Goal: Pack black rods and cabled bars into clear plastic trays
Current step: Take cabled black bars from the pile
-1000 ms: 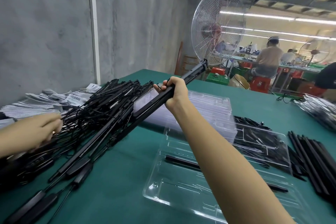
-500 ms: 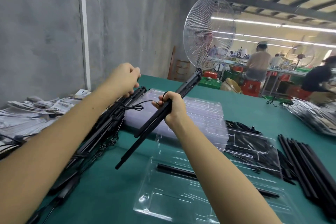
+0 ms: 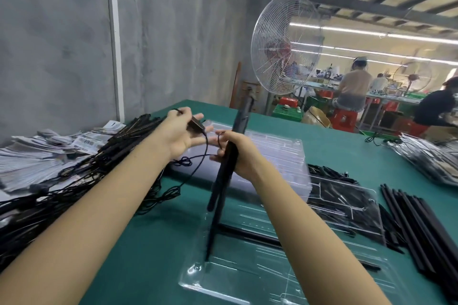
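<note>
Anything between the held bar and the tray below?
Nothing visible. The right hand holds the cabled bar with its lower end over the clear tray. Its cable trails to the left hand; one rod lies in the tray.

Cabled bar (image 3: pixel 226 168) being held over a clear tray (image 3: pixel 235 280)
It is standing almost upright in the right grip (image 3: pixel 238 153), its cable (image 3: pixel 185 161) looping to a small box (image 3: pixel 197 124) in the left grip (image 3: pixel 182 136); one rod (image 3: pixel 247 232) is lying in the tray.

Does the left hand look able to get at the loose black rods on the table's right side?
Probably not as is: the left hand holds a cable plug, and the right hand with its bar lies between it and the rods.
</note>
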`<state>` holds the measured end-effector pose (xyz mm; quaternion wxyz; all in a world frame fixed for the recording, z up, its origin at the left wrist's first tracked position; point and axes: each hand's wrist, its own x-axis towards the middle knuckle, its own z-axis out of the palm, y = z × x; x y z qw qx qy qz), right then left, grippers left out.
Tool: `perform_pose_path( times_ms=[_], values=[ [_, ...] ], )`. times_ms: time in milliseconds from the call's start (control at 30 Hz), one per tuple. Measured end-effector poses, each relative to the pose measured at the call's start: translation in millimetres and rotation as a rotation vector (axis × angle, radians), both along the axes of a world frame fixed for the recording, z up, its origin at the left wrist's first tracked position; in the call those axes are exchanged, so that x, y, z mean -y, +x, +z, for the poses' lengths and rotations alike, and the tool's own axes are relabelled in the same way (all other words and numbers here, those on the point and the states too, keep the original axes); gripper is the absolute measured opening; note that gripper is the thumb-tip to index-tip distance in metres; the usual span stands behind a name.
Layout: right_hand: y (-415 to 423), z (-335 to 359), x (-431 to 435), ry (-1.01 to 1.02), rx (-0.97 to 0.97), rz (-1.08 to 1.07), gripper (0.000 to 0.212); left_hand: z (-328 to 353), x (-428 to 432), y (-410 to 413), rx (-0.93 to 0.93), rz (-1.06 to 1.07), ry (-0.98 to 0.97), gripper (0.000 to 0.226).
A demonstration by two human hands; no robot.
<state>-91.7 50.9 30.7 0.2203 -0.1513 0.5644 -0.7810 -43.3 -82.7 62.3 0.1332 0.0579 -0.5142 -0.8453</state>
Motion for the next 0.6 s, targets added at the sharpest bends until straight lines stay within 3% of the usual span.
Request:
perform_pose_path(
  times_ms=[67,133,200,300,367,467,533,600],
  values=[
    [1.4,-1.9,0.8,0.099,-0.055,0.117,0.019,-9.5,3.2,-2.2,0.015,0.03,-0.246,0.021],
    [3.8,-4.4,0.9,0.127,-0.062,0.239,0.026,-14.6,9.2,-2.4,0.026,0.145,-0.648,0.023],
    [5.6,-7.0,3.3,0.203,-0.107,0.259,0.035,-16.9,14.8,0.5,0.022,0.162,-0.923,0.029],
    [9.5,-7.3,7.4,0.323,-0.187,0.205,0.023,-17.6,26.2,5.9,0.127,0.099,-1.086,0.045],
    [11.2,-6.7,6.1,0.363,-0.192,0.166,0.016,-19.1,46.8,11.7,0.216,0.163,-1.086,0.05],
    [9.9,-6.5,-0.9,0.32,-0.187,0.06,0.014,-34.5,92.3,24.1,0.258,0.341,-1.398,0.032],
    [8.1,-6.8,-6.5,0.278,-0.182,-0.015,0.019,-48.9,113.7,34.1,0.305,0.188,-1.599,0.015],
    [6.2,-7.6,-11.0,0.256,-0.18,-0.059,0.023,-63.5,123.9,41.4,0.378,-0.024,-1.596,0.017]
  ],
)
